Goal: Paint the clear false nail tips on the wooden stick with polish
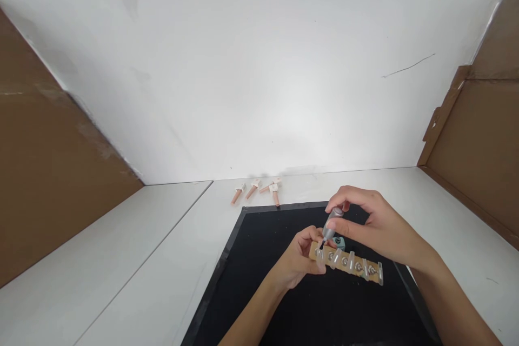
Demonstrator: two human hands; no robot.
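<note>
My left hand (302,260) grips the left end of a tan strip (352,263) that carries several clear nail tips in a row. My right hand (363,223), above the strip, pinches a grey polish-brush cap (333,223). The cap slants down to the left, and its dark brush tip (322,244) is at the leftmost clear tip. Just behind the strip stands a small teal bottle (339,242), partly hidden by the hands and the strip.
A black mat (259,275) with a dark raised border lies under the hands. Several bottles with pinkish caps (275,194) lie behind it on the white table (162,275). Brown cardboard panels (48,146) stand at both sides, with a white wall behind.
</note>
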